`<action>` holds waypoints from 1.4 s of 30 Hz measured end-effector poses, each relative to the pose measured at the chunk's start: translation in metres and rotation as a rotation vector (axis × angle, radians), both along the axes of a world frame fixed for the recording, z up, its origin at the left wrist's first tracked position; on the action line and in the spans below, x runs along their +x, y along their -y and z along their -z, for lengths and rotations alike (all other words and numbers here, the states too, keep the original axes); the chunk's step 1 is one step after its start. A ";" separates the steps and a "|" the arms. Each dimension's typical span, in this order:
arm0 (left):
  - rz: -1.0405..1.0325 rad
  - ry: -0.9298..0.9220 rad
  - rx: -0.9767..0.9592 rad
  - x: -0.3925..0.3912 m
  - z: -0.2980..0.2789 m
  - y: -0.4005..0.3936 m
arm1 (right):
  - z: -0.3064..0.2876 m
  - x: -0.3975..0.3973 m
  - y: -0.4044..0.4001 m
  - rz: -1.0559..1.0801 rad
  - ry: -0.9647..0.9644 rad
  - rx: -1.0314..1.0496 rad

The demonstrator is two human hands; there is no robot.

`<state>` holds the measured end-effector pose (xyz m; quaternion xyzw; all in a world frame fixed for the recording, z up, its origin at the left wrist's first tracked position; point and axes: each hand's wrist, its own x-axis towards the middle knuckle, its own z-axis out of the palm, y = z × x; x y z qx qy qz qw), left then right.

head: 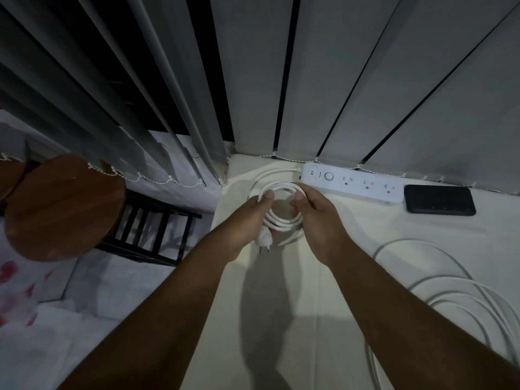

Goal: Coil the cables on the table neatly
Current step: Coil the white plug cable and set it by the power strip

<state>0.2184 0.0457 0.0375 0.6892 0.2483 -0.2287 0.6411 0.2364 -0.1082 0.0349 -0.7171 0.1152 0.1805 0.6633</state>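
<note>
A thick white power cable [282, 220] is wound into a round coil above the far left part of the white table [351, 249]. My left hand [247, 220] grips the coil's left side, thumb on top. My right hand [318, 215] grips its right side. The cable's white plug [264, 240] hangs from the coil's near edge, between my wrists. One strand runs from the coil to the white power strip [351, 182] at the table's back edge. A second, thinner white cable [461, 299] lies in loose loops on the near right of the table.
A black phone [439, 199] lies right of the power strip. Grey vertical blinds [323, 80] hang close behind the table. To the left, below the table edge, stand a round brown stool [62, 206] and a black slatted rack [152, 229].
</note>
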 end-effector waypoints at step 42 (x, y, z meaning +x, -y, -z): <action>0.655 0.531 0.963 -0.023 0.066 -0.011 | 0.050 -0.006 0.010 -0.655 0.623 -1.033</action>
